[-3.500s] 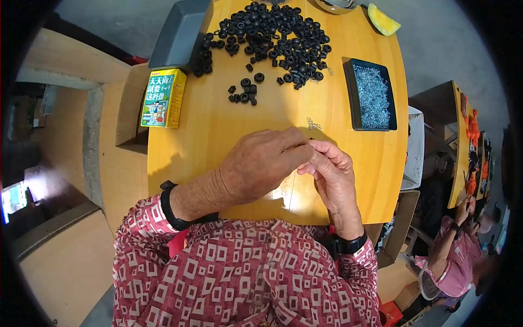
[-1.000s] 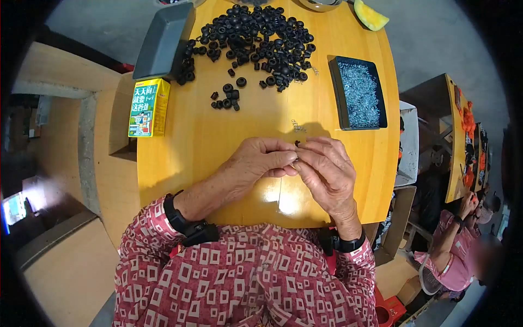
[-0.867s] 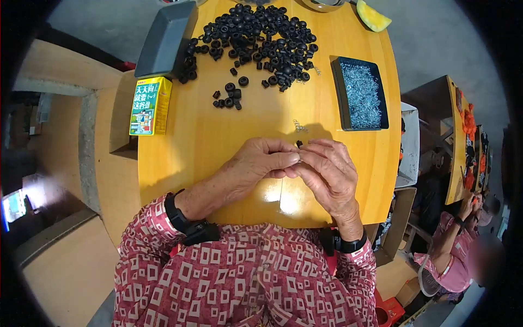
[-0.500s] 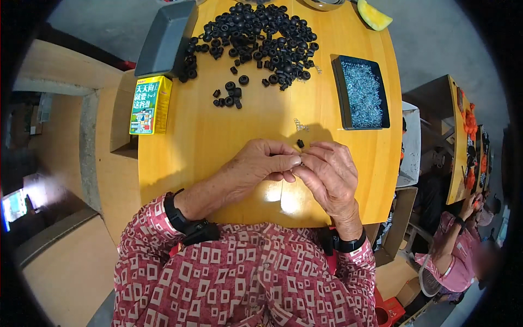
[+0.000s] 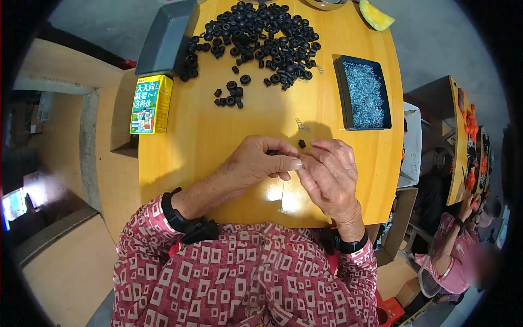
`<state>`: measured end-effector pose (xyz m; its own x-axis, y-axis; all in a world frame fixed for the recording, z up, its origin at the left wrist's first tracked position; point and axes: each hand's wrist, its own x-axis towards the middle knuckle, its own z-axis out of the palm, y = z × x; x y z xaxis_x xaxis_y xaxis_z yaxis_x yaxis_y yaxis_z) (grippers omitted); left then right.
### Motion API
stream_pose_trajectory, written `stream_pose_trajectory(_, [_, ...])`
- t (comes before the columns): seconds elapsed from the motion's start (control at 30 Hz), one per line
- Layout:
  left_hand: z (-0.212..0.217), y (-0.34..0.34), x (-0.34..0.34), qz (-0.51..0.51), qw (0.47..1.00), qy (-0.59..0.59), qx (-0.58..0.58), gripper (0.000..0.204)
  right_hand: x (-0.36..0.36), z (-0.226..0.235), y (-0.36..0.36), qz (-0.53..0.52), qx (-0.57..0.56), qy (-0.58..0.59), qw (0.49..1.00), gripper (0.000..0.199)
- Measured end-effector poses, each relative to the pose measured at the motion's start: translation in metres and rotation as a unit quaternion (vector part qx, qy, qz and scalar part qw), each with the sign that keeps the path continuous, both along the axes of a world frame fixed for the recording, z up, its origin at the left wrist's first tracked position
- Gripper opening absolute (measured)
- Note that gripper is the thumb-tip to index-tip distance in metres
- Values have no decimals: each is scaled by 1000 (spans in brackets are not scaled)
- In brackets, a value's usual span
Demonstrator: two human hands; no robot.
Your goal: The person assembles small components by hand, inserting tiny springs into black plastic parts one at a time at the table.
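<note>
Here, two hands: left hand and right hand pinched together on one small black ring, one dark tray nearby.

the two hands meet at the near middle of the table, the left hand touching the right hand, with a small ring just behind their fingertips. a heap of rings lies at the far edge, and a few loose rings sit between heap and hands. a tray of screws lies to the right of the heap. a drink carton lies at the table's left edge, with a box behind it. a sponge lies at the far right corner.
</note>
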<state>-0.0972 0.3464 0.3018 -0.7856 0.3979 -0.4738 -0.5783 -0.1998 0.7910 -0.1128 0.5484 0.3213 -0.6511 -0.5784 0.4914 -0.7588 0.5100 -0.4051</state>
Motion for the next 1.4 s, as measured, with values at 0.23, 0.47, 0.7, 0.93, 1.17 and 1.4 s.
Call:
stream_pose_trajectory(0.23, [1, -2, 1, 2, 999, -31, 34, 26, 1, -9, 1, 2, -49, -42, 998, 19])
stream_pose_trajectory(0.47, [3, -4, -1, -33, 999, -19, 5, 27, 3, -9, -1, 5, -65, -44, 997, 22])
stream_pose_trajectory(0.7, [-1, -4, 3, 4, 999, 27, 22, 23, 3, -12, -2, -1, -84, -76, 994, 24])
stream_pose_trajectory(0.93, [-6, -1, 6, 30, 998, 51, -2, 20, 3, -13, -5, 5, -94, -77, 993, 25])
stream_pose_trajectory(1.17, [-4, -1, 3, 34, 997, 58, -37, 20, 3, -15, -6, 1, -106, -86, 991, 24])
stream_pose_trajectory(1.4, [-5, -3, 1, 38, 998, 49, -32, 19, 1, -12, -4, -25, -74, -54, 995, 26])
